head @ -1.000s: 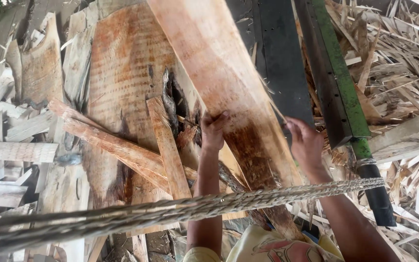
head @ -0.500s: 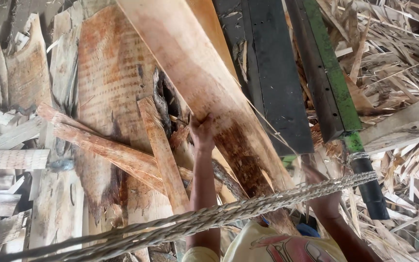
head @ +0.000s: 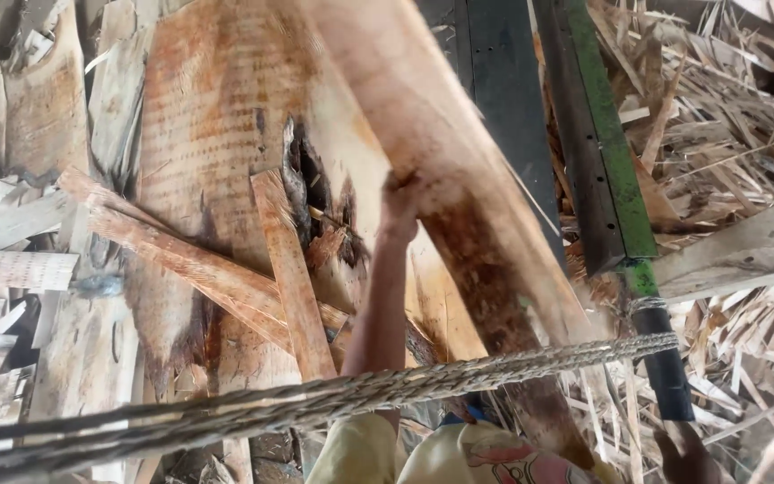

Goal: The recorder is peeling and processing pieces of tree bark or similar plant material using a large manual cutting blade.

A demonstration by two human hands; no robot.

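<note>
Leaning diagonally across the view, a long pale wooden slab with a dark reddish stain [head: 441, 179] overlies a broad orange-streaked sheet of veneer [head: 208, 152]. Left arm extended straight, left hand [head: 400, 204] gripping the slab's left edge. Right hand [head: 684, 455] only partly visible at bottom right; grip cannot be determined. Twisted fibre rope [head: 333, 399] crosses the foreground.
</note>
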